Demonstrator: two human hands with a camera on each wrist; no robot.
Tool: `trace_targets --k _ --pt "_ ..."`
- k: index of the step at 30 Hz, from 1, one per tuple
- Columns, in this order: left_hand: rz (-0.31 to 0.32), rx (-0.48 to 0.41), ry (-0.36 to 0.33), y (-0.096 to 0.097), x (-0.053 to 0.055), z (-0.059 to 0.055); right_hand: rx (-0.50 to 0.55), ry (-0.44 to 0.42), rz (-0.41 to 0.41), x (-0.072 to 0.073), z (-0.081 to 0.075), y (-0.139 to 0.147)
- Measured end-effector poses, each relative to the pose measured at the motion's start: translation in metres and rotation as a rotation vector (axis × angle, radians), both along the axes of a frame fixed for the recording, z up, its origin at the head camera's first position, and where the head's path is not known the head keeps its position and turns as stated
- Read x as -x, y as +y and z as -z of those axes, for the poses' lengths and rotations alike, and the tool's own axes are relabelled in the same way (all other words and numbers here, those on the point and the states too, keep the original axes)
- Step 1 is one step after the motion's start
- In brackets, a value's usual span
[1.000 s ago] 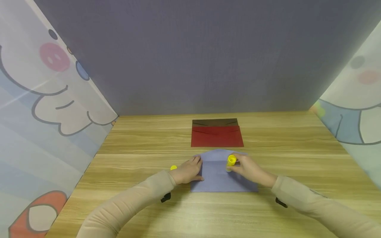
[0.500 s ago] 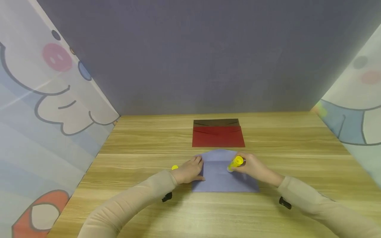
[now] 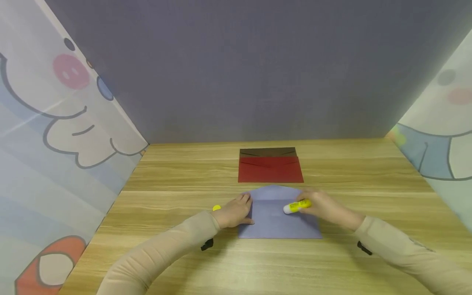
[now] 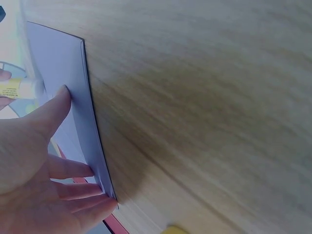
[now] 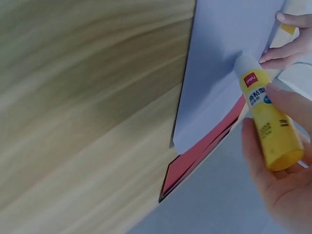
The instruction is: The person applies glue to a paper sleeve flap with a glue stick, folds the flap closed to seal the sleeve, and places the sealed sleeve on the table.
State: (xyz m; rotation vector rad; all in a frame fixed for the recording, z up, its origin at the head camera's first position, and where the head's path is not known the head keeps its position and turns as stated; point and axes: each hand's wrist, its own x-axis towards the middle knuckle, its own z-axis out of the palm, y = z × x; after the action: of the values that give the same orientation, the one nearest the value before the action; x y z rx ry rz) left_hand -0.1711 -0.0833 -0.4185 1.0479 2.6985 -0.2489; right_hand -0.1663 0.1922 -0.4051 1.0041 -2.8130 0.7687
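A lavender envelope (image 3: 273, 225) lies on the wooden table with its pointed flap unfolded toward the far side. My left hand (image 3: 235, 211) rests on its left edge, fingers and thumb spread in the left wrist view. In my right hand (image 3: 324, 208) I hold a yellow glue stick (image 5: 270, 122), pinched between thumb and fingers. Its white end points left and down over the envelope, and whether it touches the paper I cannot tell. The glue stick is tilted nearly flat in the head view.
Beyond the lavender envelope lie a red envelope (image 3: 271, 170) and a dark brown envelope (image 3: 267, 152), partly overlapped by the red one. A yellow cap (image 3: 216, 207) sits on the table, partly behind my left wrist. A grey panel (image 3: 258, 82) rises at the table's back.
The glue stick has tipped from near upright to almost flat, its yellow end swinging right. My right hand has moved slightly right. My left hand stays in place on the envelope.
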Motion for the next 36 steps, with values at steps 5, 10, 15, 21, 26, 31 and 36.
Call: trace_targets --k 5,10,15,21,26,31,36 --pt "0.002 -0.011 -0.004 -0.001 0.000 0.001 -0.122 0.149 -0.073 -0.002 0.001 0.004" --pt "-0.003 -0.008 -0.010 -0.001 -0.001 0.000 -0.205 0.409 -0.143 -0.003 0.005 0.004" --pt "-0.005 -0.005 -0.013 -0.001 -0.001 0.000 -0.276 0.590 -0.163 -0.003 0.010 0.001" --pt "0.005 -0.012 0.001 -0.001 -0.001 -0.001 -0.326 0.604 -0.149 -0.007 0.012 0.002" --pt "0.013 -0.031 0.008 -0.002 -0.002 0.000 -0.336 0.601 -0.138 -0.007 0.014 0.003" --pt "0.016 -0.033 0.009 -0.002 -0.002 -0.001 -0.307 0.598 -0.137 -0.006 0.017 0.007" --pt "0.012 -0.028 0.011 -0.002 -0.001 0.001 -0.231 0.589 -0.124 -0.004 0.017 0.012"
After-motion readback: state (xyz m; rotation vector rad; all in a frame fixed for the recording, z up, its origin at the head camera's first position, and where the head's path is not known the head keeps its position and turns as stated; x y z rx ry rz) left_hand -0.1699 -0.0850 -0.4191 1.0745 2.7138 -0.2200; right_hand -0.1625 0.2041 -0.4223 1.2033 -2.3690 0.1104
